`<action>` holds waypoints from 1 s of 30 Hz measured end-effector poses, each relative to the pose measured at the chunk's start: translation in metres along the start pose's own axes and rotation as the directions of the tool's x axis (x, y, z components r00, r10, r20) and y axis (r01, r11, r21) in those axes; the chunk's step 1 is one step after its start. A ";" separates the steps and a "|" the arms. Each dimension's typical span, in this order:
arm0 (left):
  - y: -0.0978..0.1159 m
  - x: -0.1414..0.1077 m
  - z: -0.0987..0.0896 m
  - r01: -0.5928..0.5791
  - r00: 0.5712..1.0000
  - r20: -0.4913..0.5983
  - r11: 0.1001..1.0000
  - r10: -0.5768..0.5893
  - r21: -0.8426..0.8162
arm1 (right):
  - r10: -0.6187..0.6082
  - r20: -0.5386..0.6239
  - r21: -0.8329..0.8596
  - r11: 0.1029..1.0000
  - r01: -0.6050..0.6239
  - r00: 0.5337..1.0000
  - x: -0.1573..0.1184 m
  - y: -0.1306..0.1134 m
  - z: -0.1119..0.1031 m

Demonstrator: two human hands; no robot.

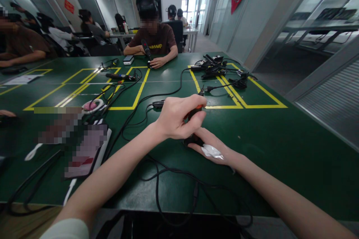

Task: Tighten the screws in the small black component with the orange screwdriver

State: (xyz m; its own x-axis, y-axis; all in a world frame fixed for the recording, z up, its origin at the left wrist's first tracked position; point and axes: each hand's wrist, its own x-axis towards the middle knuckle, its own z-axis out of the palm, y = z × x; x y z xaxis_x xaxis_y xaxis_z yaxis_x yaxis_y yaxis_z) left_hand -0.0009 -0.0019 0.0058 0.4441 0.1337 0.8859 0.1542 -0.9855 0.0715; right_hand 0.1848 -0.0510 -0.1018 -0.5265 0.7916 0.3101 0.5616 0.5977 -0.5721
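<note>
Over the middle of the green table, my left hand (182, 115) is closed around the upper part of a black, upright handheld tool with an orange-red band (198, 107). A thin dark tip (201, 92) shows just above my fingers. Directly below, my right hand (211, 145) is wrapped about a black part at the bottom, seemingly the same tool; my left hand hides the join. A white patch under clear film (213, 152) sticks to the back of my right hand. Black cable (179, 171) lies in loops nearer me.
Phones (86, 149) and a tape roll (94, 105) lie left. Yellow tape outlines (134, 108) mark the table. A black corded tool (119, 77) lies beyond, a pile of black cables (211, 65) at the far right. Opposite, a person (153, 41) holds a black tool upright.
</note>
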 end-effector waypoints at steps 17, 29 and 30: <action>0.003 0.002 0.000 0.080 0.995 -0.060 0.994 -0.075 0.072 | 0.018 -0.001 -0.018 1.000 -0.018 1.000 0.000 0.002 0.002; 0.004 0.004 0.000 0.091 0.994 -0.064 0.996 -0.091 -0.008 | 0.028 0.007 -0.032 0.999 -0.028 1.000 0.001 -0.001 -0.001; 0.004 0.004 0.000 0.101 0.993 -0.058 0.994 -0.103 -0.038 | 0.027 0.007 -0.034 0.999 -0.027 1.000 0.001 -0.001 -0.001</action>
State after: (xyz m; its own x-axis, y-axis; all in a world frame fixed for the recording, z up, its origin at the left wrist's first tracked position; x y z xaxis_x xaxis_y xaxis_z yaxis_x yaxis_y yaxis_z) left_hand 0.0016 -0.0053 0.0099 0.3743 0.2280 0.8989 0.1644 -0.9703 0.1776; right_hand 0.1843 -0.0511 -0.1000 -0.5155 0.8067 0.2889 0.5974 0.5801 -0.5538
